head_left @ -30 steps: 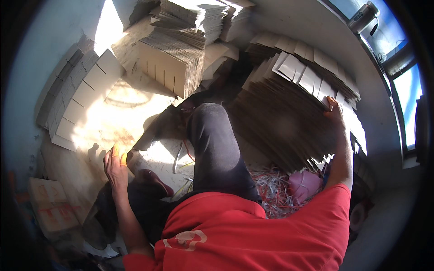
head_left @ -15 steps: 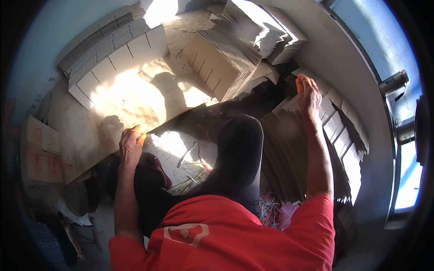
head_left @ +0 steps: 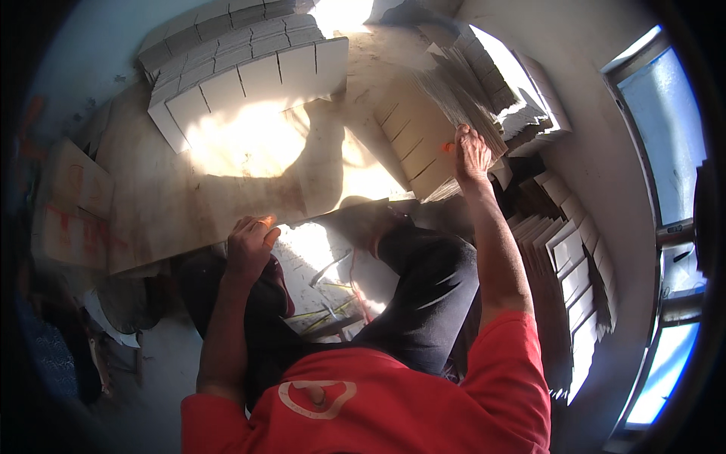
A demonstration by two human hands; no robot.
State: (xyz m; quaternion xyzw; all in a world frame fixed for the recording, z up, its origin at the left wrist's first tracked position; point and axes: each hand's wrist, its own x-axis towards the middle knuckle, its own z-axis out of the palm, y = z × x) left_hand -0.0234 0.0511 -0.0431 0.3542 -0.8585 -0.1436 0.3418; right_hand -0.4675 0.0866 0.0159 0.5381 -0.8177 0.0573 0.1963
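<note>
My right hand (head_left: pixel 473 155) is at the upper edge of a leaning stack of slotted cardboard sheets (head_left: pixel 414 140). Its orange-tipped thumb stands apart from the fingers, over the face of the front sheet. Whether it presses on a sheet is unclear. My left hand (head_left: pixel 249 246) is by the near edge of the wooden table (head_left: pixel 219 200), fingers loosely bent, with orange covers on the fingertips and nothing visible between thumb and fingers. Along the table's far left side stands a long row of slotted cardboard sheets (head_left: pixel 257 79), partly in bright sunlight.
More cardboard bundles (head_left: pixel 522 94) stand behind the leaning stack. A pile of cardboard sheets (head_left: pixel 563 280) rises at my right, beside the wall and window. A printed carton (head_left: pixel 72 219) sits at the left. Straps and scraps (head_left: pixel 329 291) litter the floor between my legs.
My right hand has moved left from above the right-hand pile to the leaning stack. My left hand stays by the table edge, slightly lower in view. The head view has shifted.
</note>
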